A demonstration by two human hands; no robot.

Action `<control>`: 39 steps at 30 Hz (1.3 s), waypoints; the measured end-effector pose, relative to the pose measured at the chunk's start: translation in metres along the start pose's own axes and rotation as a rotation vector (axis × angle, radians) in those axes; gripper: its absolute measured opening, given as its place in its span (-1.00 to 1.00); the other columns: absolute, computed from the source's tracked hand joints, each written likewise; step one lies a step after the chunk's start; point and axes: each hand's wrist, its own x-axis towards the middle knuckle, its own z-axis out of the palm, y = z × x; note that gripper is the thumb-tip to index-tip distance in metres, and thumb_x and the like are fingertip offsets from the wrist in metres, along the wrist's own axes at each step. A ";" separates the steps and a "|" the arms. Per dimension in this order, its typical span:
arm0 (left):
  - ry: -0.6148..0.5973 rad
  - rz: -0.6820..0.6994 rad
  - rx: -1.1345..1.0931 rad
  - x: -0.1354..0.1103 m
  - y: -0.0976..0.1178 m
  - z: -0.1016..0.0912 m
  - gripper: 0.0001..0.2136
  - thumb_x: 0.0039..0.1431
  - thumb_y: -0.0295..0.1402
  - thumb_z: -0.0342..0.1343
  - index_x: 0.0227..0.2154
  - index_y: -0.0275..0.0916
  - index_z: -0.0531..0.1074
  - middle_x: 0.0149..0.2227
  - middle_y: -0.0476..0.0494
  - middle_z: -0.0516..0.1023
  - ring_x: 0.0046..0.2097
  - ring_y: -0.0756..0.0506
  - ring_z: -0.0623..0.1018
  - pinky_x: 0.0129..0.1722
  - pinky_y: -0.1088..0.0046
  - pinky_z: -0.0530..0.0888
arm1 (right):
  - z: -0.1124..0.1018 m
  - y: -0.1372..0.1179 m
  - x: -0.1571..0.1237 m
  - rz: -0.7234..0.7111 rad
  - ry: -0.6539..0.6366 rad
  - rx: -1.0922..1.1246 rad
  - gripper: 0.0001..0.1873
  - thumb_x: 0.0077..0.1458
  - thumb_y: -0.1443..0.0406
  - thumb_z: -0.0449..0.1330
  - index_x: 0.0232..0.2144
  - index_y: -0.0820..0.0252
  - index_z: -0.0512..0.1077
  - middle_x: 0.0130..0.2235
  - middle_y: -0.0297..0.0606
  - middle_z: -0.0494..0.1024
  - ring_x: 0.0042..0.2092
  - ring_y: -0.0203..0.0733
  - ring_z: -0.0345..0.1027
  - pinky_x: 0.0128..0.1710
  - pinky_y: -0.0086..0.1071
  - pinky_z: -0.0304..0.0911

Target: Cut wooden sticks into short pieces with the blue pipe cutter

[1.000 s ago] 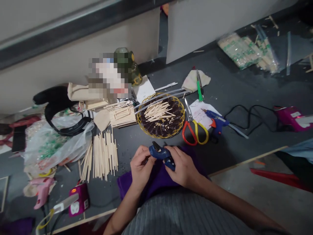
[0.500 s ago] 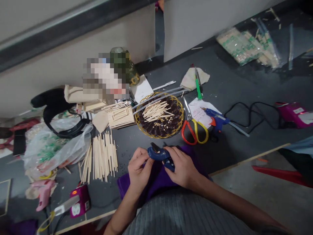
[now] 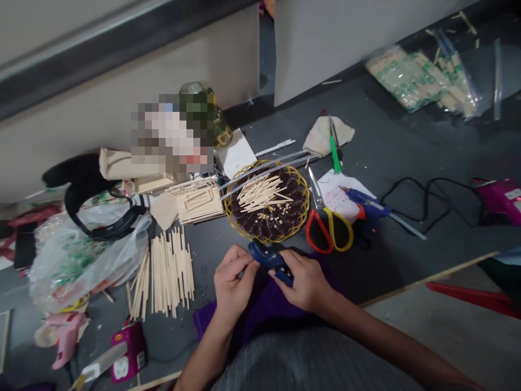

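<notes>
My right hand (image 3: 305,279) is wrapped round the handles of a dark blue hand cutter (image 3: 264,255) with a curved head. My left hand (image 3: 235,279) is closed beside that head, thumb and index finger pinched together. Whatever lies in this pinch is too small or too hidden to make out. Below both hands a purple cloth (image 3: 260,309) is spread at the body. Just beyond them, a round brown basket (image 3: 266,231) with a yellow woven rim holds a heap of short wooden sticks (image 3: 260,193) and tiny cut pieces.
Scissors (image 3: 328,228) with red and yellow handles lie right of the basket, near a blue glue gun (image 3: 366,203) and a green box cutter (image 3: 334,152). Longer sticks (image 3: 171,271) lie at left, beside a plastic bag (image 3: 93,260). A pink glue gun (image 3: 67,336) is at lower left.
The dark blade that stuck up from the cutter's head now shows less. My left hand stays pinched at the head. The whole view has shifted slightly.
</notes>
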 end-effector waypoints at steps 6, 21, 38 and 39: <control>0.001 -0.031 0.007 0.015 -0.007 0.004 -0.91 0.13 -0.46 0.19 -0.40 -0.19 0.59 -0.53 0.02 0.34 -0.46 0.03 0.36 -0.49 0.55 0.30 | 0.004 0.010 0.011 -0.002 -0.015 0.050 -0.88 0.14 0.22 0.11 -0.32 0.15 0.30 -0.40 -0.23 0.53 -0.37 -0.14 0.46 -0.37 -0.38 0.27; 0.012 -0.129 -0.007 0.021 -0.020 0.007 -0.90 0.13 -0.39 0.19 -0.47 -0.22 0.56 -0.50 -0.01 0.40 -0.42 0.00 0.39 -0.43 0.53 0.34 | 0.021 0.027 0.020 -0.056 0.013 -0.054 -0.87 -0.04 0.36 0.13 -0.34 0.17 0.34 -0.47 -0.25 0.55 -0.43 -0.13 0.46 -0.44 -0.39 0.24; 0.022 -0.306 -0.360 -0.004 -0.016 0.005 -0.82 0.22 -0.25 0.14 -0.38 -0.26 0.49 -0.48 0.03 0.31 -0.54 0.09 0.35 -0.49 0.55 0.35 | 0.000 -0.009 -0.007 0.009 0.021 0.004 -0.64 0.01 0.36 0.11 -0.07 0.23 0.31 -0.19 -0.10 0.54 -0.16 0.00 0.48 -0.17 -0.22 0.39; 0.016 -0.307 -0.373 -0.007 -0.013 0.004 -0.82 0.22 -0.25 0.14 -0.39 -0.26 0.48 -0.49 0.04 0.32 -0.54 0.09 0.35 -0.49 0.55 0.35 | 0.001 -0.011 -0.010 0.002 0.025 -0.006 -0.60 0.00 0.36 0.11 -0.05 0.24 0.30 -0.17 -0.09 0.53 -0.14 0.01 0.47 -0.14 -0.19 0.39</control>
